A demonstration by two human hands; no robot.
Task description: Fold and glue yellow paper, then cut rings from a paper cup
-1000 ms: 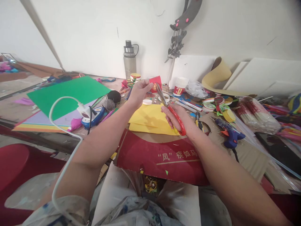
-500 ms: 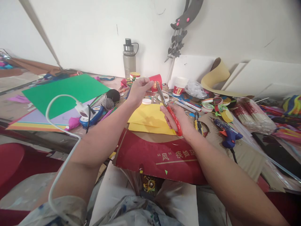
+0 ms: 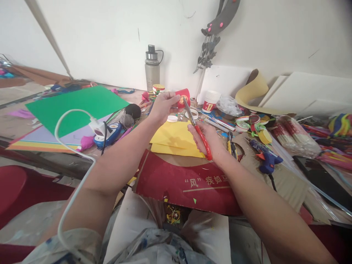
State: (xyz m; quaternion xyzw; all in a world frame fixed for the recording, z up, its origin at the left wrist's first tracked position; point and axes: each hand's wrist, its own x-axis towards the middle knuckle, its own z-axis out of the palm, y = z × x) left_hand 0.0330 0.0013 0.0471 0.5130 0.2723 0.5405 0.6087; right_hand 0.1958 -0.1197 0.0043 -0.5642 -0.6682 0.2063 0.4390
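A red piece of paper cup (image 3: 186, 96) with a gold emblem is pinched in my left hand (image 3: 164, 106), raised above the table. My right hand (image 3: 206, 137) grips scissors (image 3: 202, 137) with red handles. Their metal blades point up and away, with the tips at the emblem on the red piece; whether the blades are around its edge I cannot tell. Below both hands lie folded yellow sheets (image 3: 176, 137) on a dark red cardboard piece (image 3: 181, 187). A white ring (image 3: 191, 114) and a small white disc (image 3: 172, 118) sit just behind the sheets.
A grey bottle (image 3: 152, 69) and stacked paper cups (image 3: 211, 101) stand by the wall. To the left are a green sheet (image 3: 74, 106) and a white cable (image 3: 74, 198) crossing my left arm. A blue glue gun (image 3: 268, 159), a utility knife (image 3: 232, 146) and a phone (image 3: 321, 178) lie right.
My hands, the red piece and the scissors stay nearly in place. The emblem turns slightly more toward me, and the scissors' handles swing a little to the left. The view shifts slightly.
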